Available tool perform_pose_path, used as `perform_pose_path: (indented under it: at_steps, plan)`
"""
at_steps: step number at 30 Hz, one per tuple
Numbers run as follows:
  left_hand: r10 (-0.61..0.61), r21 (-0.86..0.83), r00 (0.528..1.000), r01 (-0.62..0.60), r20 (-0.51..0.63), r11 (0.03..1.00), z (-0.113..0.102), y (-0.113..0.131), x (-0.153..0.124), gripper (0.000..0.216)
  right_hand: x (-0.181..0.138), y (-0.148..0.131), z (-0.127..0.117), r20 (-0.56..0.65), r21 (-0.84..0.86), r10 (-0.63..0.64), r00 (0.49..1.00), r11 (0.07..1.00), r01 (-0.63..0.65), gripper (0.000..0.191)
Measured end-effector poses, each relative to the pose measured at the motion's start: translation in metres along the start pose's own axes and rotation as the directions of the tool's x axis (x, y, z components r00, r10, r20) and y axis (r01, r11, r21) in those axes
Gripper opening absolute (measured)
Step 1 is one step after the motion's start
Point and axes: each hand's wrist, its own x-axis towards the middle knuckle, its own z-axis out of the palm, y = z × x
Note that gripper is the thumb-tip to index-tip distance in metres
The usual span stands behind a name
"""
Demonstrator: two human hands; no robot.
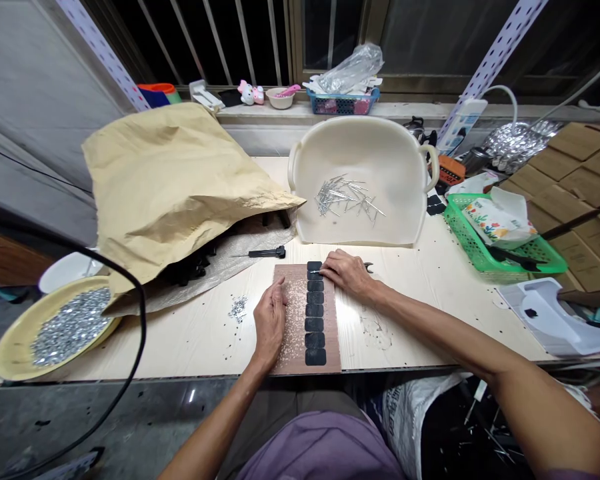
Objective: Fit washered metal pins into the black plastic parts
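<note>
We see the right hand (347,272) pinching a thin metal nail (316,271), its long axis pointing left onto the topmost black rubber pads (315,312), a column running toward us. The left hand (270,320) lies flat, released, on the brown board (294,320) just left of them.

Barred dark window (220,40) behind worktable (180,333)
</note>
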Motion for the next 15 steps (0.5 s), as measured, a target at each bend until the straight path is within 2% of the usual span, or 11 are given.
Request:
perform_pose_path:
  at_steps: [5, 8, 10, 12, 15]
  plan:
    - [0.01, 0.01, 1.0, -0.009, -0.026, 1.0, 0.001, 0.0, 0.0, 0.044, 0.014, 0.013, 0.002, -0.014, -0.023, -0.028, 1.0, 0.999, 0.027, 0.027]
    - [0.029, 0.051, 0.999, -0.028, -0.021, 0.998, 0.002, -0.002, 0.0, 0.046, -0.003, 0.001, 0.005, -0.014, -0.015, -0.1, 0.995, 0.995, 0.099, 0.03]
    - [0.038, 0.07, 0.999, -0.037, -0.014, 0.997, 0.002, -0.003, 0.0, 0.046, -0.017, -0.009, 0.005, 0.032, -0.008, -0.205, 0.978, 0.979, 0.205, 0.031]
    - [0.045, 0.08, 0.999, -0.044, -0.012, 0.996, 0.003, -0.005, 0.0, 0.047, -0.025, -0.015, 0.004, 0.058, 0.003, -0.248, 0.967, 0.969, 0.249, 0.029]
    - [0.059, 0.088, 0.998, -0.058, -0.004, 0.994, 0.003, -0.006, 0.001, 0.047, -0.021, -0.015, 0.004, -0.017, -0.009, -0.094, 0.995, 0.996, 0.094, 0.027]
